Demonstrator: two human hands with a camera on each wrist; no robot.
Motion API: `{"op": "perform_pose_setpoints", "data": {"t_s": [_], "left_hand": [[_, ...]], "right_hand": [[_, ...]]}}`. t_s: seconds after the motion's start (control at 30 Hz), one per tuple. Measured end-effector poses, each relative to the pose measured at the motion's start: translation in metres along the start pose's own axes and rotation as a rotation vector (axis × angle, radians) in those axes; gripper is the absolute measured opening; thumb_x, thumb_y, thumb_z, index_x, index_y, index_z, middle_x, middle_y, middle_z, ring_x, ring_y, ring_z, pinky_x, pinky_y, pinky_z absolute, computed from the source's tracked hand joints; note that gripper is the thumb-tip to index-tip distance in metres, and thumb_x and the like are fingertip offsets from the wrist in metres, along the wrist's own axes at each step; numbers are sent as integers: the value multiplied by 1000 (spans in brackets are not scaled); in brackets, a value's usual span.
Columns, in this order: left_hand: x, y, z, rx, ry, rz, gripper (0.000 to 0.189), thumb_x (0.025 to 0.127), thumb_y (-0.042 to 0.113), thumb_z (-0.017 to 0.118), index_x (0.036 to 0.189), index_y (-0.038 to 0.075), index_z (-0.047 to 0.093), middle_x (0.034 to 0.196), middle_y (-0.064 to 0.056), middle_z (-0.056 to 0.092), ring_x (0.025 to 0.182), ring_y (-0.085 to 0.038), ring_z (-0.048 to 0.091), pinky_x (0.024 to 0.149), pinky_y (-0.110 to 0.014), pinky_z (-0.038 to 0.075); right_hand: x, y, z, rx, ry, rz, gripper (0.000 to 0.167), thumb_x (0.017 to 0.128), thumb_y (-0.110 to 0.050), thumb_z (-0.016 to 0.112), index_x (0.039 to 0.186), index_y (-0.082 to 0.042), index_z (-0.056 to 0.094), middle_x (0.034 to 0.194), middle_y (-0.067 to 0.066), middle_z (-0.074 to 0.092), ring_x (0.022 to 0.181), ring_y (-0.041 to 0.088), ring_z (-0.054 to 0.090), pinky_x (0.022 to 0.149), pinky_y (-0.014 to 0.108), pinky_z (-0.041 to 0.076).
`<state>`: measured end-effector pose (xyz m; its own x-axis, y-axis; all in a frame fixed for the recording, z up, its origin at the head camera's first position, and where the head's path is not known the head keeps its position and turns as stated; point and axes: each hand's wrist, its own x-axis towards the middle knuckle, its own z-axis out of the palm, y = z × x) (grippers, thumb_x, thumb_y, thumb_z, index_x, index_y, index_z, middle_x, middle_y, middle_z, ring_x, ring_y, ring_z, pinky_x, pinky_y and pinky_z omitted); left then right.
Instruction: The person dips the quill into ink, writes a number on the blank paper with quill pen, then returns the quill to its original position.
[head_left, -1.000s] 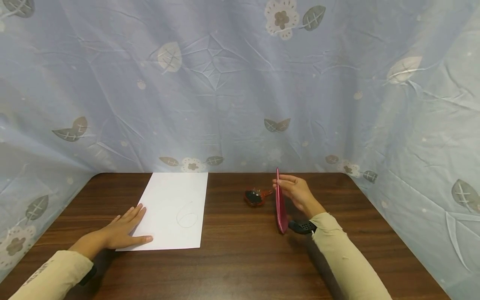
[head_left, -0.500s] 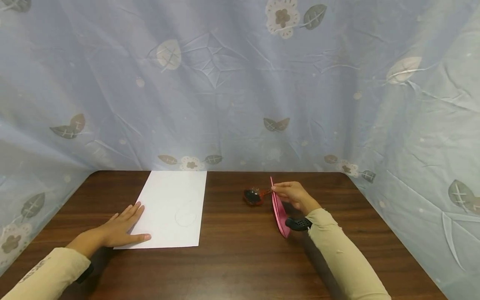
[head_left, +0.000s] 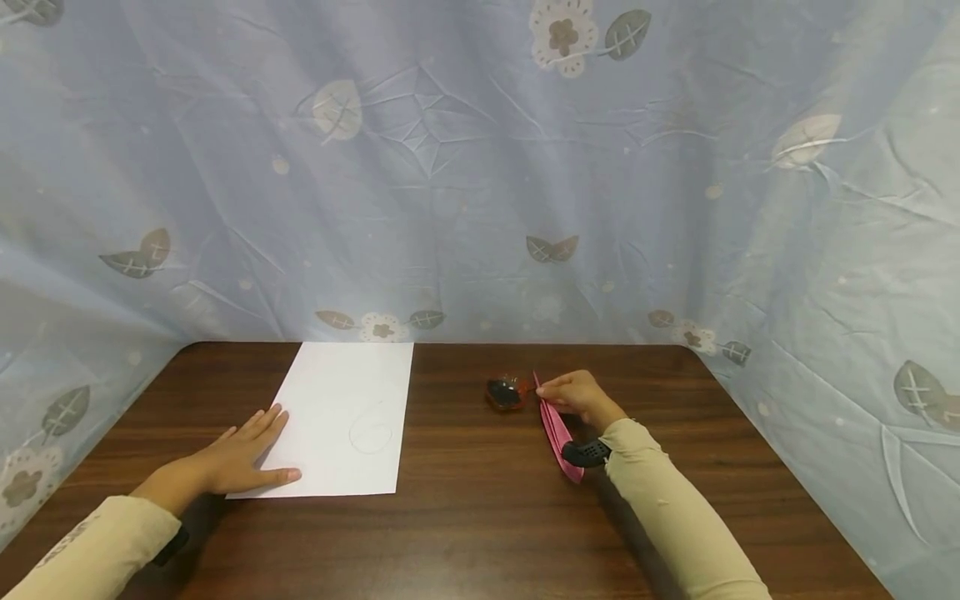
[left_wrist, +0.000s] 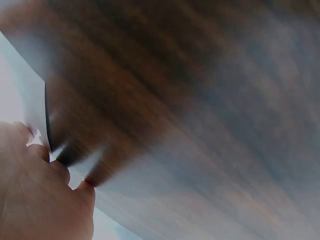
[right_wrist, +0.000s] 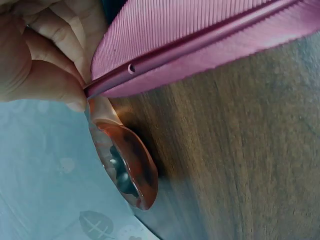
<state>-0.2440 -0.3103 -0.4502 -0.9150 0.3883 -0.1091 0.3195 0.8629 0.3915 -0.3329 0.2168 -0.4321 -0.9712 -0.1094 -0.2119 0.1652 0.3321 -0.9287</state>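
My left hand (head_left: 240, 460) lies flat with fingers spread over the left edge of a white sheet of paper (head_left: 341, 383). A faint circle is drawn on the sheet. My right hand (head_left: 581, 398) pinches the narrow far end of a pink, finely ribbed, long flat thing (head_left: 557, 437) between thumb and fingers. In the right wrist view, a smooth spine with a small hole runs along that ribbed thing (right_wrist: 170, 50). Just left of the right fingertips sits a translucent orange-brown piece (head_left: 507, 393) with a dark middle and a narrow tail pointing toward the hand.
Everything rests on a dark wood-grain table (head_left: 465, 533). A pale blue curtain (head_left: 450, 208) with leaves and flowers stands along its back and sides. Black bands sit at both wrists.
The right hand has lowered and shifted a little left and toward me, bringing the pink ribbed thing down, now more slanted. The left hand stays on the paper.
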Motion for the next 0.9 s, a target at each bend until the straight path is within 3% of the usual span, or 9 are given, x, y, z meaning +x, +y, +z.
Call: {"op": "perform_pose_setpoints", "data": {"t_s": [0.23,0.63,0.9], "left_hand": [[-1,2,0,31,10,-6,102,83,59,63,147,-8,21,154,-31,14,139,-54,11,101,-76,8],[-7,16,-7,21,2,0,97,84,53,64,146,-9,24,152,-35,14,137,-57,12,100,-77,9],[-6,14,-6,45,10,6,94,84,53,64,147,-7,26,152,-34,15,137,-56,12,100,-77,10]], "right_hand": [[3,3,4,-27,54,10,30,86,-4,68,108,16,64,91,8,70,81,10,63,80,33,57],[1,-2,8,-69,85,15,27,85,-3,68,105,16,66,99,20,71,82,14,65,78,34,57],[2,-2,9,-84,92,30,26,85,-3,68,104,15,66,101,20,70,83,14,65,79,35,57]]}}
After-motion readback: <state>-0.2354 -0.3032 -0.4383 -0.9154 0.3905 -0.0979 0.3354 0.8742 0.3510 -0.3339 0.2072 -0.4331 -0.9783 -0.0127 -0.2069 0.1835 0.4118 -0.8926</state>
